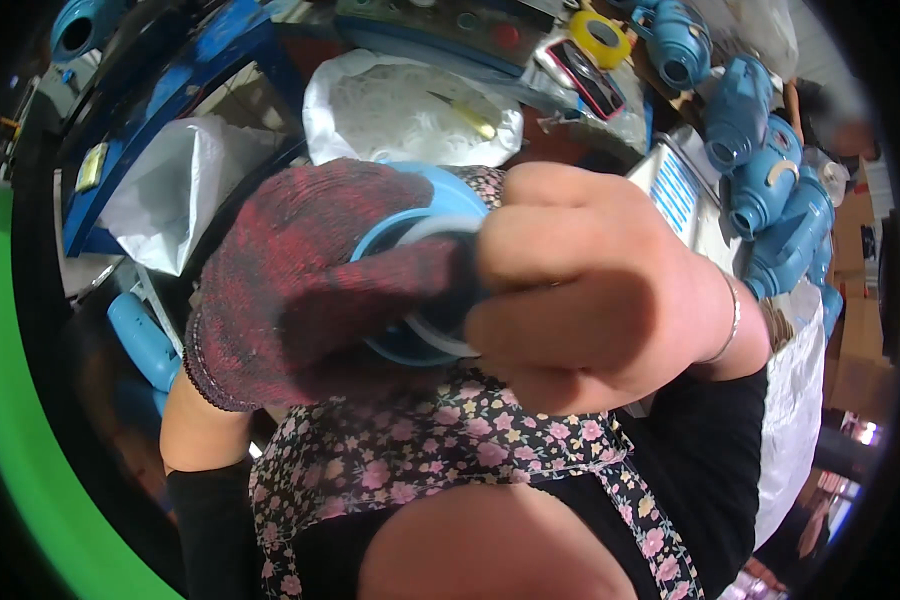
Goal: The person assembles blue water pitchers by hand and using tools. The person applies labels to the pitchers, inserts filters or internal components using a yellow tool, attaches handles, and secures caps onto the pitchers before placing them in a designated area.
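Observation:
My left hand (305,285), in a dark red knitted glove, grips a blue plastic bottle-shaped part (440,190) in front of my chest. Its round mouth faces up toward me. A translucent white plastic ring (420,325) lies at the mouth, and the gloved thumb reaches across it. My bare right hand (590,285) is closed over the ring's right side, where the ring's edge runs in under the curled fingers. The right fingertips are hidden from this view.
Beyond my hands stands a white bag (320,105) of translucent rings, with a yellow-handled knife (475,122) on top. Several blue plastic parts (735,115) are piled at the right. A phone (585,78) and a yellow tape roll (600,40) lie at the back. Another white bag (160,205) hangs left.

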Available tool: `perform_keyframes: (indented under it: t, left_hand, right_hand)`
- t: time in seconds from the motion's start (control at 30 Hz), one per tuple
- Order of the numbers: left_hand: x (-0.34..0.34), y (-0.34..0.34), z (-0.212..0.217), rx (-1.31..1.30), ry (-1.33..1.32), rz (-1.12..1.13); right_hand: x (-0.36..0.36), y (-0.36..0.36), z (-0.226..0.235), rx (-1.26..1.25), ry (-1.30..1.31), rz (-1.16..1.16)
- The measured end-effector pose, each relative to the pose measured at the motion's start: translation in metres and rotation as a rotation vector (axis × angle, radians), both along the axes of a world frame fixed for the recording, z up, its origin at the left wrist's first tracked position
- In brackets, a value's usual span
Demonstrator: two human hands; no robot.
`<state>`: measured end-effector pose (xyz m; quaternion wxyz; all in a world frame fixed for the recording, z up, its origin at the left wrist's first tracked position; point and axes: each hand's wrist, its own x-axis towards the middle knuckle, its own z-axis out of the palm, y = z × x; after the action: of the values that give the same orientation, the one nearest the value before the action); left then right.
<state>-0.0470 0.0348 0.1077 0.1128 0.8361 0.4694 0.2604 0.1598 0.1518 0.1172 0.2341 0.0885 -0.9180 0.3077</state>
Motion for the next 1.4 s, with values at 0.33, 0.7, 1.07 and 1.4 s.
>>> perform_keyframes:
  t: [0.33,0.7,1.07,1.4]
  left_hand:
    - [0.018,-0.002,0.010,-0.072,0.155,0.091]
    - [0.004,-0.004,-0.034,0.185,-0.339,-0.293]
    - [-0.050,0.030,0.000,0.023,-0.307,-0.245]
    - [-0.367,0.080,-0.010,-0.007,0.648,1.250]
  right_hand:
    - [0.020,-0.023,0.008,0.280,-0.147,-0.275]
    - [0.012,-0.015,0.044,0.554,-0.609,0.161]
    - [-0.026,-0.002,0.041,0.419,-0.484,-0.101]
    - [0.002,0.055,-0.119,-1.003,0.294,-0.787]
